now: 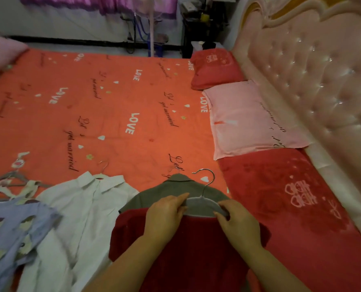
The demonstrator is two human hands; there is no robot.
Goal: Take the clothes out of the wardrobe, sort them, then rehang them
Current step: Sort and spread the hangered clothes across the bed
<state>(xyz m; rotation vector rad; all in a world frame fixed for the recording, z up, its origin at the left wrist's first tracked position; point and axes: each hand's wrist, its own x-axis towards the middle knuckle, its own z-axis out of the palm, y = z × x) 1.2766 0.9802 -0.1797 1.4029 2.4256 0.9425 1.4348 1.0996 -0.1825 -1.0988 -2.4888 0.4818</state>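
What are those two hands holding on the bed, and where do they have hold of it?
A grey hanger: the left hand pinches one shoulder arm, the right hand the other, over the red garment.

orange bedsheet (112,98) with white "love" lettering, dark red garment (175,249), white shirt (80,207), pink pillow (253,121)

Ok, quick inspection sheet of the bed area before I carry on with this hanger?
Surface: orange printed bed sheet, flat.
Job's things: grey hanger at the top of the dark red garment, over an olive collared garment; white shirt on a hanger beside; lilac patterned garment left.
Clutter: loose hangers far left.
Grippers: left hand and right hand each grip an end of the grey hanger.
Cables: cords by the fan stand, off the bed.
Surroundings: pink pillow, tufted headboard at right.
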